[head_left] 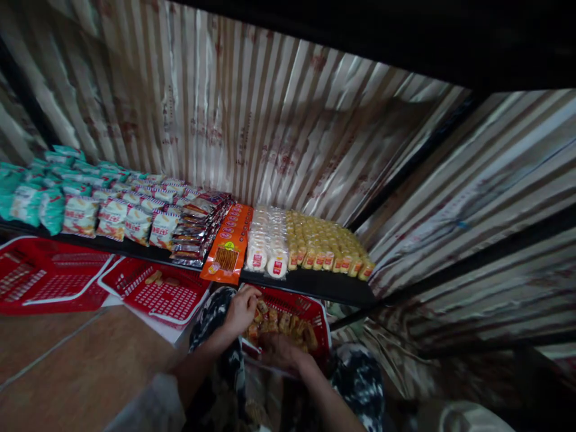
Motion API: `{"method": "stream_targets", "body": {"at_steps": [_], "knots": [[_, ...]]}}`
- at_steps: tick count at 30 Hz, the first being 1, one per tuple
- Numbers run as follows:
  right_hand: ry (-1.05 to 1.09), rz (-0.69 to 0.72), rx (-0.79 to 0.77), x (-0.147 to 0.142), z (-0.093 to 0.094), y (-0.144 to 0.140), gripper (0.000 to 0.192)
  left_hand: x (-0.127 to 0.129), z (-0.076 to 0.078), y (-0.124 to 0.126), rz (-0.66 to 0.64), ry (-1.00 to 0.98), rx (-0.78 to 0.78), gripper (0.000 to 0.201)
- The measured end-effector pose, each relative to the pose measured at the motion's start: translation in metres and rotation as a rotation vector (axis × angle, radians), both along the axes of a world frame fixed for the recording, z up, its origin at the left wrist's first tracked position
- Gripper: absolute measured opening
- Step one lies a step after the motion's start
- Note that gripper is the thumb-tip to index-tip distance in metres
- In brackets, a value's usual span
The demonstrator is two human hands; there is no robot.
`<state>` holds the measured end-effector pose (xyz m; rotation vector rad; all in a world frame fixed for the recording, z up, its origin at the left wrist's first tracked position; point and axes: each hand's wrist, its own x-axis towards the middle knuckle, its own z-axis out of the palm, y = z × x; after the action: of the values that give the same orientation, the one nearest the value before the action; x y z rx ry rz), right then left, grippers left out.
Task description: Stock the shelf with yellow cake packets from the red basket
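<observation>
A red basket (315,309) with a pale rim sits between my knees, holding many small golden-brown wrapped snacks (284,323). My left hand (242,311) is at its left end, fingers bent inward close to the snacks. Whatever those fingers hold, if anything, I cannot make out. Down among the snacks at the near side is my right hand (279,351), dark and blurred, its fingers hidden. Just above the basket, rows of yellow wrapped snacks (328,243) stand on a black shelf (324,285), beside white round packaged snacks (267,243).
Further left on the shelf are an orange snack bag (228,243), stacked dark red packets (198,231), white snack bags (135,219) and teal bags (49,192). Two more red baskets (157,294) are at left, one holding a few snacks. Striped sheeting (270,120) hangs behind.
</observation>
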<state>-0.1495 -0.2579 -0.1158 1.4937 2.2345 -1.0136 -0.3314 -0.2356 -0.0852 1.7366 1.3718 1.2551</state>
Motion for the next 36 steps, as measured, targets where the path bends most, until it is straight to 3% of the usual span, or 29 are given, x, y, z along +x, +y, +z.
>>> {"method": "stream_targets", "body": {"at_steps": [3, 7, 12, 15, 20, 25, 28, 32, 36], "knots": [[0.149, -0.004, -0.102, 0.011, 0.030, 0.028, 0.020, 0.002, 0.004, 0.016, 0.032, -0.104, -0.029, 0.027], [0.319, -0.127, -0.197, 0.027, 0.069, 0.076, 0.023, -0.008, 0.025, 0.059, 0.085, -0.062, -0.016, 0.028], [0.320, -0.099, 0.052, 0.035, 0.098, 0.120, 0.034, -0.015, 0.045, 0.102, 0.186, 0.098, -0.002, 0.026], [0.355, -0.107, 0.114, 0.033, 0.096, 0.122, 0.042, -0.011, 0.042, 0.097, 0.180, 0.074, 0.002, 0.026], [0.409, -0.062, 0.007, 0.030, 0.086, 0.105, 0.046, -0.014, 0.041, 0.076, 0.165, 0.070, 0.004, 0.027], [0.469, -0.178, -0.050, 0.036, 0.089, 0.105, 0.056, -0.021, 0.048, 0.083, 0.213, 0.183, -0.040, 0.027], [0.513, -0.234, -0.036, 0.044, 0.092, 0.110, 0.060, -0.019, 0.044, 0.087, 0.182, 0.295, -0.088, 0.028], [0.542, -0.259, -0.028, 0.054, 0.093, 0.115, 0.057, -0.020, 0.029, 0.082, 0.052, 0.594, -0.076, 0.021], [0.577, -0.285, -0.045, 0.065, 0.087, 0.120, 0.058, -0.031, 0.015, 0.077, 0.049, 0.805, -0.034, 0.019]]}}
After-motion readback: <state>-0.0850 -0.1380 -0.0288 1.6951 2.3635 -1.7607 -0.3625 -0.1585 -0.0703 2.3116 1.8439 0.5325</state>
